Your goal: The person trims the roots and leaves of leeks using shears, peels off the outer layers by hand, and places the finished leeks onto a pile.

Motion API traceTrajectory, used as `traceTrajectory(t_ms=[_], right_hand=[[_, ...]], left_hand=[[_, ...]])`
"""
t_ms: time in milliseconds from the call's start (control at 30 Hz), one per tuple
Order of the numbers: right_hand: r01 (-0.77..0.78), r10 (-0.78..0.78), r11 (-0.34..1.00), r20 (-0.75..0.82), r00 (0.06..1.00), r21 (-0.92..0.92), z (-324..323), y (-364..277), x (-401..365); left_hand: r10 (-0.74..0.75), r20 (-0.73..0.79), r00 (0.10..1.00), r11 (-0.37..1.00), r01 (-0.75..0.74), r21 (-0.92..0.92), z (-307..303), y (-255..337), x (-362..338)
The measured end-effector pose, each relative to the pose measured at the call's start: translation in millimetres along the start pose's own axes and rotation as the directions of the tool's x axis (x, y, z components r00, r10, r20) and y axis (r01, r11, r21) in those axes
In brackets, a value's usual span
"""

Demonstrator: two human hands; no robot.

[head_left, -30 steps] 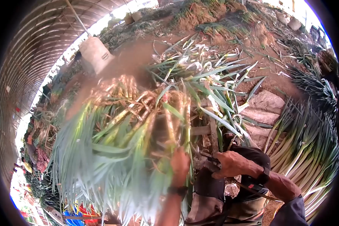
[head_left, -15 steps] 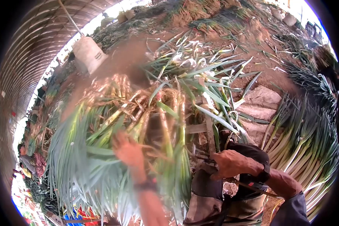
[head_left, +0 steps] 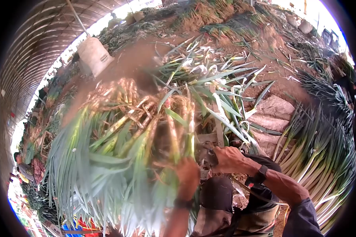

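Large green onions (head_left: 106, 134) with brown roots and long green leaves lie heaped in front of me, roots pointing away. My left hand (head_left: 188, 173), smeared by motion, is over the lower stalks at the heap's right side; its fingers are too blurred to show whether they grip a stalk. Just right of it, my right hand (head_left: 229, 160) is closed around a small dark metal tool (head_left: 210, 155), whose exact kind is partly hidden. A thin hose (head_left: 261, 196) passes beneath my right wrist.
Cleaned-looking onions with pale stems (head_left: 312, 158) are piled at the right. Stripped leaves (head_left: 221, 79) lie beyond a wooden frame (head_left: 218, 130). Pale folded sacking (head_left: 271, 114) is on the soil, and a white sack (head_left: 94, 55) stands at the back left by a pole.
My left hand has moved right across the leaves, close to my right hand. My right hand has shifted slightly left and up, and the dark tool in it shows more.
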State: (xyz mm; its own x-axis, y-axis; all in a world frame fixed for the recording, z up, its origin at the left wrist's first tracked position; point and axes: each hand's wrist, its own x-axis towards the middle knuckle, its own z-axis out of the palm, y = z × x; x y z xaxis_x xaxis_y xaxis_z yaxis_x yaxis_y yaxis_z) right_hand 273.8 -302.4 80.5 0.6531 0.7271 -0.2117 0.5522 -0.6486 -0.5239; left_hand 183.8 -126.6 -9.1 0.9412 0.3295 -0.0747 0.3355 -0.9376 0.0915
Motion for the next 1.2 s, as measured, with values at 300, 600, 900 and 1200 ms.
traceTrajectory(t_ms=[300, 600, 900, 1200], right_hand=[[-0.034, 0.034, 0.999, 0.001, 0.999, -0.042, -6, 3, 31], [-0.070, 0.065, 0.996, -0.074, 0.995, -0.054, 5, 28, 79], [-0.083, 0.079, 0.996, -0.216, 0.973, -0.011, 2, 32, 112], [-0.086, 0.089, 0.994, 0.045, 0.995, -0.066, -24, 27, 72]], left_hand=[[-0.102, 0.257, 0.961, 0.992, 0.118, -0.049, 0, 14, 29], [0.059, -0.225, 0.972, 0.976, -0.009, 0.219, 96, 0, 50], [0.338, -0.072, 0.939, 0.877, -0.286, 0.386, 111, -12, 40], [-0.254, 0.047, 0.966, 0.865, 0.248, -0.437, 28, 12, 56]])
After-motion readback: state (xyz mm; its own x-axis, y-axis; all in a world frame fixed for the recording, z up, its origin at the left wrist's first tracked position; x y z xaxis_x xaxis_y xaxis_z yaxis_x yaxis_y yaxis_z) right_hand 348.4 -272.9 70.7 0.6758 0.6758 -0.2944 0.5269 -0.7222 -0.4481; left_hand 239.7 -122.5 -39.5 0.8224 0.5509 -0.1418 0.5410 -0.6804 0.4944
